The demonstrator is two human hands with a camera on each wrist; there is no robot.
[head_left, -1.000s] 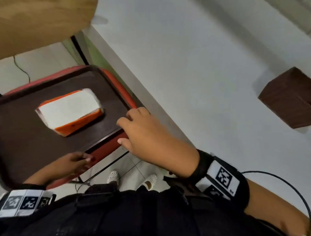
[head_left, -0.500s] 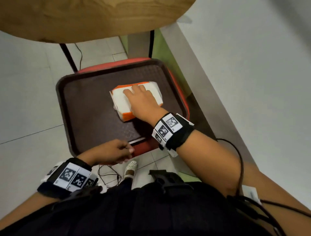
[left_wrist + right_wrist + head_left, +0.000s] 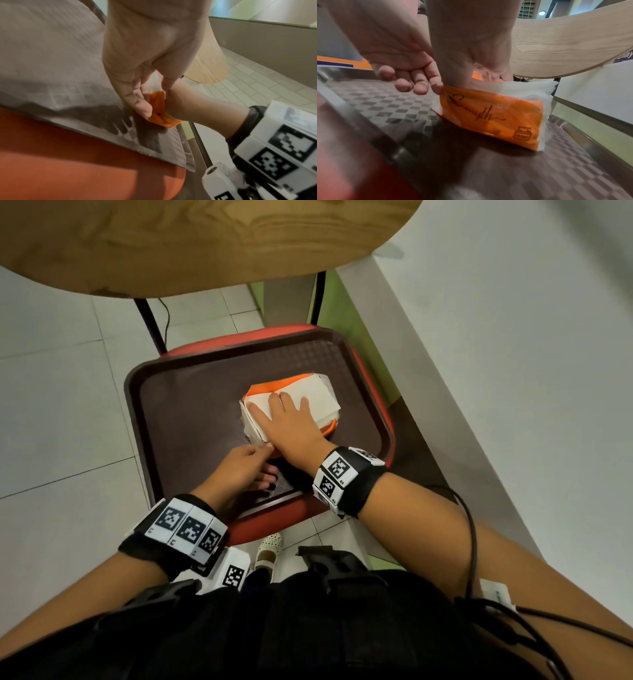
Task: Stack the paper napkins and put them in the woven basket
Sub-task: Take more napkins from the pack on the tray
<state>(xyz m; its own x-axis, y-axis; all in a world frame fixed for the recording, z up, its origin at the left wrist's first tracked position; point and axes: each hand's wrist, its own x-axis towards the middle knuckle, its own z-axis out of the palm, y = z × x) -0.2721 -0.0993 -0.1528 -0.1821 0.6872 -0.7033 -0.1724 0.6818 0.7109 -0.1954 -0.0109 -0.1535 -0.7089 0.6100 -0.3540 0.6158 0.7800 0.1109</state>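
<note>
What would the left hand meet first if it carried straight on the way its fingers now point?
The left hand points up the tray toward the napkin pack. Its fingertips are already at the pack's near orange corner, beside the right hand, so it would meet that corner first; actual contact is unclear.

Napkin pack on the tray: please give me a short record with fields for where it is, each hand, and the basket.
napkin pack: orange and white, lying on the brown tray
tray support: red chair seat
right hand: fingers flat on the pack's top
left hand: pinching the pack's near corner
woven basket: not in view
</note>
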